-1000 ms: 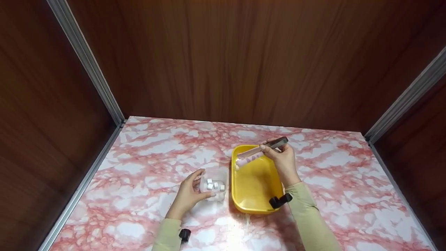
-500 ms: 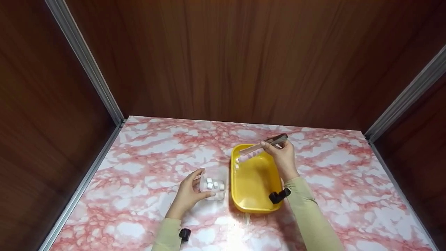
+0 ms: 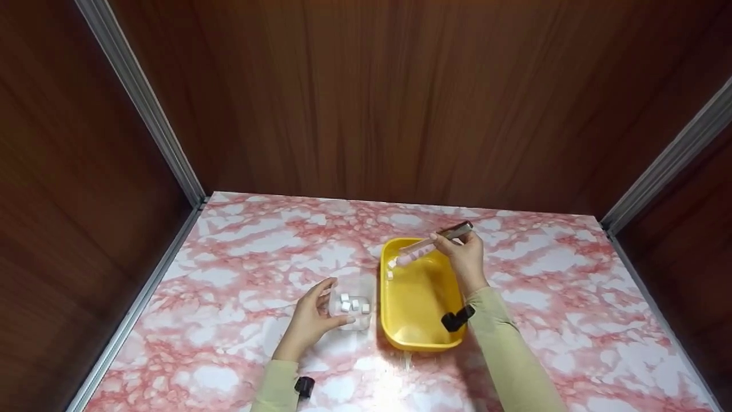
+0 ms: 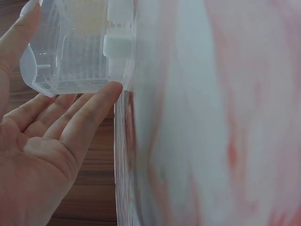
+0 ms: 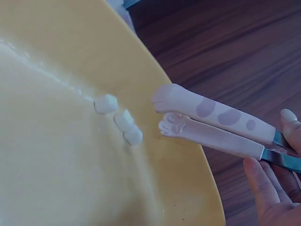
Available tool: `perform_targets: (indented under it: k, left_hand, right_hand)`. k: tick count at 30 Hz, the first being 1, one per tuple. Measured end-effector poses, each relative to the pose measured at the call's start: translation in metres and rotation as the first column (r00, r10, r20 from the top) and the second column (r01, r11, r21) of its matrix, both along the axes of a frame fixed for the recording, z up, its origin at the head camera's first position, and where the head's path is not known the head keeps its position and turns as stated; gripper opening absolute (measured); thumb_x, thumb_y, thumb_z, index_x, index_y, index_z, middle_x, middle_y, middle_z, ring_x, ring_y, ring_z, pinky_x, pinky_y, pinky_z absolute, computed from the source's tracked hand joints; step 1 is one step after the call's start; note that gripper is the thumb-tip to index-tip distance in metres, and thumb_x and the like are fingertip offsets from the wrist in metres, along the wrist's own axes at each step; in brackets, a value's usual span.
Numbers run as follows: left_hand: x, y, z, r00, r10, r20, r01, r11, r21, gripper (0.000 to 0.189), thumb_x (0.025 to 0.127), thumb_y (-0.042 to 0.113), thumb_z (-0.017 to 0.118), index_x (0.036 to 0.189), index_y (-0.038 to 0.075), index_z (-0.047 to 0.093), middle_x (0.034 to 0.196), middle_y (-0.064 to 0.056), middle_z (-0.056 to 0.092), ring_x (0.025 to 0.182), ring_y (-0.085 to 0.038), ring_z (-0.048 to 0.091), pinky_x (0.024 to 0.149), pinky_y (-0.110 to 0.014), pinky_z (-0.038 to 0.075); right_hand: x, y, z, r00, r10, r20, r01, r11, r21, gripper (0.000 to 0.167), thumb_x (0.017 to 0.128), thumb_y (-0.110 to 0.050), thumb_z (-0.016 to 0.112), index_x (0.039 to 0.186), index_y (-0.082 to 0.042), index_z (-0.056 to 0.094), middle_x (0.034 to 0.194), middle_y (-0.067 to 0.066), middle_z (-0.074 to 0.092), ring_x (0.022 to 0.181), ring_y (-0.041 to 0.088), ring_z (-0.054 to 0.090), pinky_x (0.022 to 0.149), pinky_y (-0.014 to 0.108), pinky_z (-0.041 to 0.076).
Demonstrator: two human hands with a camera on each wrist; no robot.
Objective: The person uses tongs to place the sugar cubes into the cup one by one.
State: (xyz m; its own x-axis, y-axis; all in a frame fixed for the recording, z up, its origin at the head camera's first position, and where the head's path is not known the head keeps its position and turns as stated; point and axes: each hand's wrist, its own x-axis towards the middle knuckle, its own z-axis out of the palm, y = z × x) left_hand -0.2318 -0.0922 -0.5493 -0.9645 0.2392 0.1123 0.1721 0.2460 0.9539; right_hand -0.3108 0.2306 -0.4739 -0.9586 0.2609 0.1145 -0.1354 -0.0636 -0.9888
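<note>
My left hand (image 3: pixel 307 321) holds a clear plastic container (image 3: pixel 358 327) beside the tray, thumb on the near side and fingers on the far side. Several white cubes (image 3: pixel 355 305) lie in the container. My right hand (image 3: pixel 468 264) pinches a pair of tongs (image 3: pixel 417 253) with a metal handle and pink, paw-shaped arms. Over the far left corner of a yellow tray (image 3: pixel 420 315) hang the tong tips. In the right wrist view the paw tips are slightly apart with nothing between them, and three white cubes (image 5: pixel 106 104) lie on the tray floor beside them.
The tray stands on a red-and-white marbled table (image 3: pixel 240 274), just right of the container. Dark wood panels (image 3: pixel 366 103) with metal edge strips enclose the table at the back and sides. A black strap piece (image 3: pixel 457 319) on the right wrist overlaps the tray's near right edge.
The tongs have drawn slightly right, away from the tray's left wall. White cubes that were at or under their tips now show in the tray corner. The left hand and container stay put.
</note>
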Motion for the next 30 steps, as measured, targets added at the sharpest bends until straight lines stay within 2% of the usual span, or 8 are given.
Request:
perform_targets:
  k: [3, 6, 17, 22, 30]
  left_hand:
    - [0.001, 0.0, -0.002, 1.0, 0.0, 0.001, 0.0, 1.0, -0.003, 0.092, 0.07, 0.036, 0.085, 0.146, 0.011, 0.039, 0.146, -0.006, 0.041, 0.128, -0.035, 0.043, 0.096, -0.045, 0.045]
    - [0.001, 0.0, -0.003, 1.0, -0.001, 0.005, 0.001, 1.0, -0.008, 0.092, 0.07, 0.036, 0.085, 0.146, 0.013, 0.039, 0.146, -0.005, 0.041, 0.128, -0.034, 0.043, 0.096, -0.044, 0.045]
    - [0.001, 0.0, -0.001, 1.0, 0.009, 0.007, -0.009, 1.0, -0.006, 0.093, 0.069, 0.036, 0.086, 0.145, 0.013, 0.04, 0.145, -0.005, 0.042, 0.127, -0.034, 0.044, 0.097, -0.046, 0.044]
    - [0.0, 0.0, -0.001, 1.0, 0.008, 0.013, -0.008, 1.0, 0.001, 0.092, 0.069, 0.036, 0.086, 0.145, 0.013, 0.04, 0.145, -0.005, 0.042, 0.128, -0.033, 0.044, 0.098, -0.045, 0.043]
    - [-0.001, 0.0, -0.001, 1.0, 0.006, 0.003, -0.006, 1.0, 0.007, 0.093, 0.068, 0.034, 0.087, 0.145, 0.011, 0.04, 0.145, -0.006, 0.042, 0.127, -0.033, 0.045, 0.097, -0.044, 0.044]
  right_hand:
    - [-0.005, 0.002, -0.008, 1.0, -0.022, 0.001, 0.022, 1.0, 0.0, 0.04, 0.079, -0.004, 0.078, 0.108, 0.015, 0.059, 0.098, 0.018, 0.06, 0.082, 0.019, 0.06, 0.074, 0.026, 0.054]
    - [-0.009, 0.002, -0.012, 0.999, -0.051, -0.006, 0.051, 0.999, 0.013, 0.04, 0.077, -0.007, 0.08, 0.105, 0.013, 0.06, 0.098, 0.017, 0.059, 0.081, 0.019, 0.06, 0.073, 0.025, 0.054]
    - [-0.011, -0.002, -0.019, 0.995, -0.097, -0.002, 0.096, 0.991, 0.093, 0.033, 0.077, -0.013, 0.082, 0.098, 0.004, 0.063, 0.096, 0.014, 0.059, 0.081, 0.021, 0.061, 0.072, 0.025, 0.054]
    - [-0.012, -0.003, -0.019, 0.996, -0.093, 0.006, 0.092, 0.99, 0.11, 0.029, 0.078, -0.009, 0.08, 0.099, 0.003, 0.063, 0.097, 0.013, 0.06, 0.082, 0.02, 0.062, 0.072, 0.026, 0.054]
    - [-0.017, -0.001, -0.018, 0.996, -0.084, 0.036, 0.077, 0.985, 0.156, 0.039, 0.076, -0.019, 0.083, 0.101, 0.004, 0.063, 0.098, 0.013, 0.059, 0.084, 0.021, 0.06, 0.073, 0.025, 0.053]
